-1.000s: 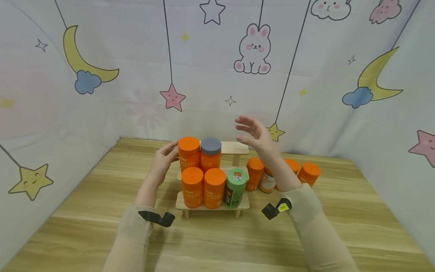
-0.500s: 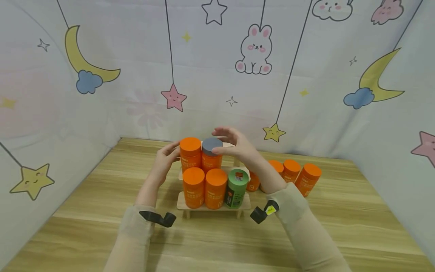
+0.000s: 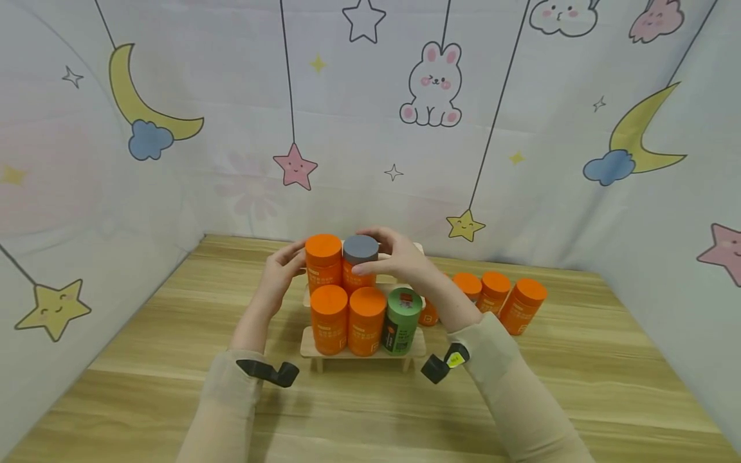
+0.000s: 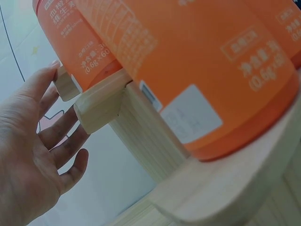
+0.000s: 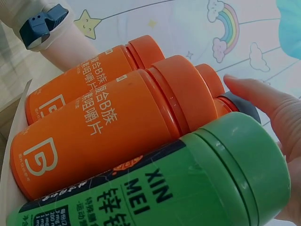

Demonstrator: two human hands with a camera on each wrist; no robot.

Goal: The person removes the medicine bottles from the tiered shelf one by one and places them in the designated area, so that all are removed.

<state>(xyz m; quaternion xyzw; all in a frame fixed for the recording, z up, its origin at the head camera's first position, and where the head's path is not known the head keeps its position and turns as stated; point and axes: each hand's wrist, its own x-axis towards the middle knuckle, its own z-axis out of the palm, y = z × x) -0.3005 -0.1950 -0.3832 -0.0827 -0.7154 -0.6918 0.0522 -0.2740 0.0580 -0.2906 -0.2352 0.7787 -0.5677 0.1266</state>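
Note:
A stepped wooden rack (image 3: pixel 405 354) holds two orange supplement bottles (image 3: pixel 330 318) and a green bottle (image 3: pixel 401 321) on its front step. Behind them stand an orange bottle (image 3: pixel 323 257) and a grey-lidded orange bottle (image 3: pixel 361 249). My right hand (image 3: pixel 399 257) holds the grey-lidded bottle near its lid, thumb in front and fingers behind. In the right wrist view its thumb (image 5: pixel 256 94) shows by the dark lid. My left hand (image 4: pixel 33 141) touches the rack's left end beside the rear orange bottle, its fingers loosely bent, the little finger free of the wood.
Several more orange-lidded bottles (image 3: pixel 494 292) stand on the wooden table (image 3: pixel 579 386) right of the rack, one leaning, some partly hidden by the right forearm. A printed cloth (image 3: pixel 347 116) hangs behind and at both sides.
My right hand has moved left and down from above the rack's right side to the grey-lidded bottle, and its fingers have closed round it. The left hand has stayed at the rack.

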